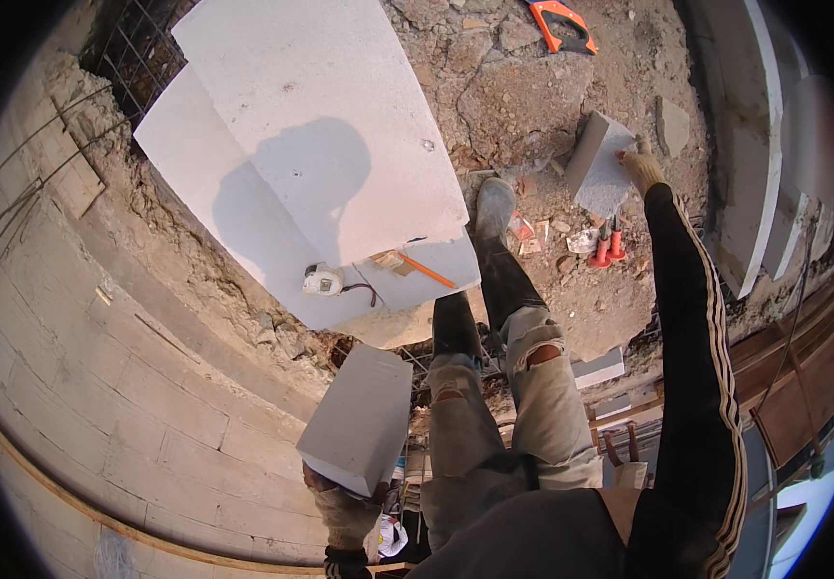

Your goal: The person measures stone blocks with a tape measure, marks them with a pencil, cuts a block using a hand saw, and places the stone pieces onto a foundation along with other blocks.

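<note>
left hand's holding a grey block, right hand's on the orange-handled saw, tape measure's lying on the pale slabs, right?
Not quite: in the head view the right hand is on a second grey block, not the orange-handled saw, which lies apart. The left hand does hold a grey block, and the tape measure lies on the pale slabs.
</note>
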`<state>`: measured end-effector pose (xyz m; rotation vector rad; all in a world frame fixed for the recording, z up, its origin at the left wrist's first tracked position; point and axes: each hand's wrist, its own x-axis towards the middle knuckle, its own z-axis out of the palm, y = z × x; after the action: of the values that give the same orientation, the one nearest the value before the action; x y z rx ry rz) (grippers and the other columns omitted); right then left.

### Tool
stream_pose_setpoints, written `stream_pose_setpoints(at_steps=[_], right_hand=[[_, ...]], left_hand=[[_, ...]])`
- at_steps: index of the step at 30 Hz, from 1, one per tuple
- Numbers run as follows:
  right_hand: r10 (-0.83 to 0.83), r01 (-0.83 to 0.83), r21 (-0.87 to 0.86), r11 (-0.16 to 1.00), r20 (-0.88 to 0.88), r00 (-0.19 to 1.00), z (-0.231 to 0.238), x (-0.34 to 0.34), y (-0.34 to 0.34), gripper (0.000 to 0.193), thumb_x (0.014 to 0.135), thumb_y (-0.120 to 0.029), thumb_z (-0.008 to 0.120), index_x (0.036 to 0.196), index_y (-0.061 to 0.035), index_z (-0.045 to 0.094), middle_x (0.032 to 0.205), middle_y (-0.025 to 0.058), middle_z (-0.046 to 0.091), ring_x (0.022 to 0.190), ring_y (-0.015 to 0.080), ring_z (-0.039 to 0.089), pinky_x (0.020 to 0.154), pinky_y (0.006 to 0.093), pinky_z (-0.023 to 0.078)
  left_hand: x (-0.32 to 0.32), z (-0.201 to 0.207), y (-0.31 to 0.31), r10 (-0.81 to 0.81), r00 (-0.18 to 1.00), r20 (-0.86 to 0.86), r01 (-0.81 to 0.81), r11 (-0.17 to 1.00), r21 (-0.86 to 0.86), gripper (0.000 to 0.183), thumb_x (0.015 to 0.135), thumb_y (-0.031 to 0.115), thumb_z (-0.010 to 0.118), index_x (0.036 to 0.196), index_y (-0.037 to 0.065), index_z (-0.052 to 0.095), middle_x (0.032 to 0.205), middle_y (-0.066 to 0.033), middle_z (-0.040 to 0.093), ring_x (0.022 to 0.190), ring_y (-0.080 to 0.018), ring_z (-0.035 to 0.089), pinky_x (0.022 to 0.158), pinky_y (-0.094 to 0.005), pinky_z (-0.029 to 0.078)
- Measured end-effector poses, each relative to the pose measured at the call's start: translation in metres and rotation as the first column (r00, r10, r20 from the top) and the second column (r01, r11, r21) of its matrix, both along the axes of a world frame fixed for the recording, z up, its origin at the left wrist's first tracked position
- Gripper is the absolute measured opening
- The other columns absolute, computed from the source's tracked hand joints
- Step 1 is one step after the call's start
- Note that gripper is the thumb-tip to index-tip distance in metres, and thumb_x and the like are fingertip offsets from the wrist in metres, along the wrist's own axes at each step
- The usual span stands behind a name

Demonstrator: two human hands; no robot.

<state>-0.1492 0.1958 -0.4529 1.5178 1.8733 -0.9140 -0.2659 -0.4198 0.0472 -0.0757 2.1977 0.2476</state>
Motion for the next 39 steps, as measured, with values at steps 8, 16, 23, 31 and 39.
stream_pose_setpoints(at_steps=[8, 16, 23, 31, 39], right_hand=[[-0.280, -0.154, -0.567, 0.809, -0.602, 0.748, 0.265, -0.108, -0.167, 0.070, 0.100, -0.039, 0.068, 0.154, -0.0032, 0.042, 0.154, 0.0157, 0.048, 0.144, 0.0306, 0.045, 0.115, 0.0403, 0.039], [-0.718, -0.030, -0.872, 0.489, -0.422, 0.554, 0.335, -0.195, -0.227, 0.061, 0.090, -0.037, 0.071, 0.137, -0.0012, 0.057, 0.123, 0.0097, 0.066, 0.112, 0.0203, 0.063, 0.097, 0.0358, 0.050], [-0.919, 0.276, -0.933, 0.230, -0.115, 0.378, 0.281, -0.238, -0.202, 0.049, 0.096, -0.038, 0.070, 0.130, -0.0037, 0.065, 0.117, 0.0075, 0.069, 0.100, 0.0193, 0.067, 0.087, 0.0361, 0.054], [-0.432, -0.004, -0.556, 0.831, -0.650, 0.626, 0.276, -0.227, -0.208, 0.056, 0.099, -0.042, 0.064, 0.142, -0.0065, 0.055, 0.131, 0.0087, 0.065, 0.117, 0.0217, 0.064, 0.099, 0.0397, 0.052], [-0.871, 0.348, -0.870, 0.349, -0.165, 0.462, 0.255, -0.195, -0.223, 0.080, 0.097, -0.060, 0.056, 0.155, -0.0078, 0.038, 0.150, 0.0159, 0.049, 0.135, 0.0346, 0.050, 0.111, 0.0546, 0.040]], left_hand=[[-0.098, 0.044, 0.051, -0.305, 0.952, -0.017, 0.299, 0.920, 0.254, 0.122, 0.061, 0.027, 0.090, 0.156, 0.002, 0.018, 0.144, -0.0237, 0.040, 0.128, -0.0425, 0.046, 0.103, -0.0561, 0.046], [-0.263, -0.022, 0.157, -0.681, 0.714, -0.166, 0.698, 0.668, 0.258, 0.146, 0.058, 0.052, 0.094, 0.164, 0.002, 0.007, 0.144, -0.0270, 0.047, 0.134, -0.0440, 0.048, 0.114, -0.0482, 0.042], [-0.369, -0.109, 0.236, -0.643, 0.766, -0.008, 0.597, 0.706, 0.381, 0.121, 0.066, 0.052, 0.089, 0.163, 0.011, 0.029, 0.147, -0.0260, 0.051, 0.133, -0.0350, 0.055, 0.114, -0.0388, 0.043], [-0.361, -0.150, 0.229, -0.552, 0.791, -0.263, 0.610, 0.746, 0.268, 0.067, 0.092, 0.050, 0.072, 0.150, 0.022, 0.054, 0.145, -0.0145, 0.058, 0.130, -0.0324, 0.059, 0.114, -0.0412, 0.044], [-0.226, -0.142, 0.083, 0.103, 0.591, -0.800, 0.272, 0.908, 0.318, 0.059, 0.096, 0.030, 0.073, 0.145, 0.005, 0.052, 0.147, -0.0172, 0.050, 0.134, -0.0316, 0.051, 0.109, -0.0430, 0.048]])
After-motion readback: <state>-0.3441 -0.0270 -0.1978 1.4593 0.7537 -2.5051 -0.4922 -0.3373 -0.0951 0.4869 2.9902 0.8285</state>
